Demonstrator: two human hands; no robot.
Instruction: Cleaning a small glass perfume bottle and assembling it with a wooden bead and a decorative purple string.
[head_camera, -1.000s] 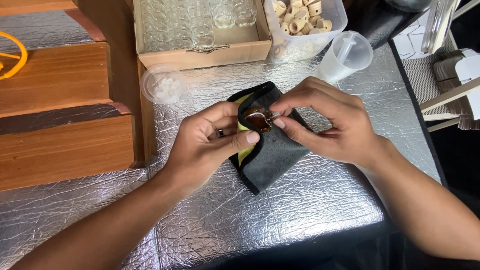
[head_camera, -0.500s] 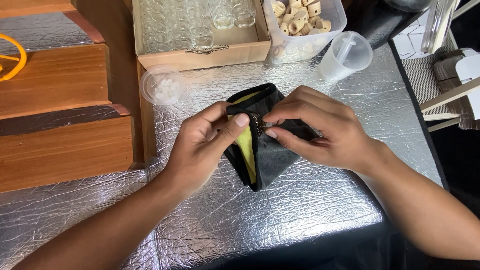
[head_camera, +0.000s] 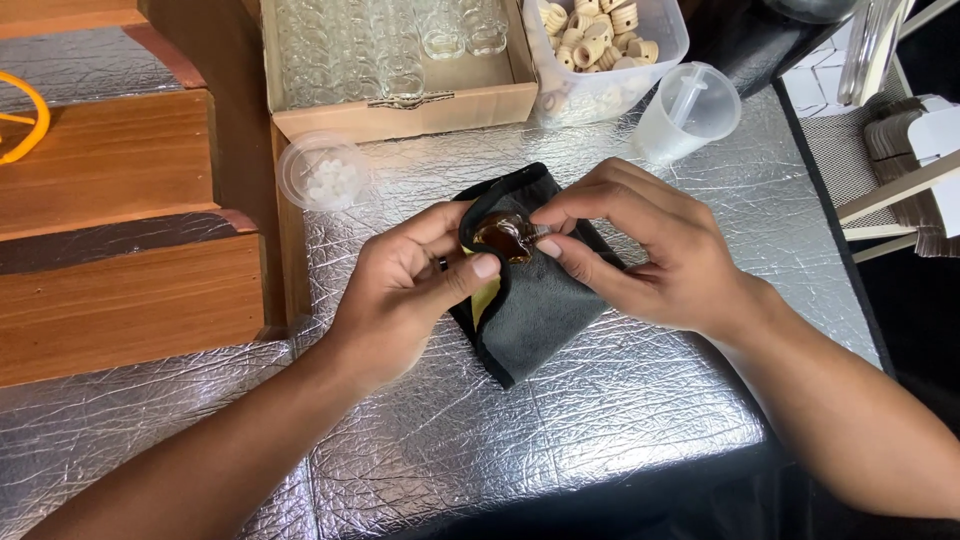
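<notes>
A small glass bottle (head_camera: 503, 236) filled with dark brown liquid lies on its side over a folded black cloth (head_camera: 540, 300) with a yellow inner face. My left hand (head_camera: 405, 290) grips the bottle's body between thumb and fingers. At the bottle's neck end, my right hand (head_camera: 640, 250) pinches it with thumb and forefinger. Both hands rest above the cloth on the silver foil-covered table (head_camera: 600, 400).
A cardboard box (head_camera: 400, 60) of empty glass bottles stands at the back, with a clear tub of corks (head_camera: 605, 40) to its right. Nearby are a plastic cup holding a syringe (head_camera: 688, 110) and a round lidded dish (head_camera: 322, 170). Wooden steps (head_camera: 110, 220) rise at left.
The bottle, covered by the cloth and fingers half a second ago, is exposed again on top of the cloth. Both hands have shifted slightly around it.
</notes>
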